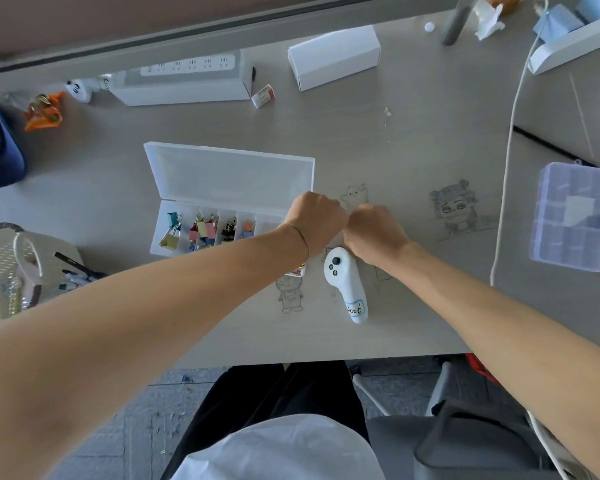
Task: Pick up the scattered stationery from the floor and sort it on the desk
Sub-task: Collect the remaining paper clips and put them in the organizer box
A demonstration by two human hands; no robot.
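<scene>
While both fists meet knuckle to knuckle at the middle of the frame, the left hand, a thin bracelet on its wrist, is curled closed with its back to the camera, and the right hand is curled the same way just beside it; whether either one clamps anything cannot be told, since the fingers are hidden underneath. Just left of the left hand lies the clear plastic compartment box with its lid swung open toward the top of the frame, and its left-hand cells hold coloured metal binder clips. Directly below the hands rests a white handheld controller with a handwritten label, lying on the pale wooden desk among pencil cartoon drawings. At the right edge sits a second, closed translucent organiser box. Lower left, on the grey floor, small scattered clips lie near the person's dark trousers.
</scene>
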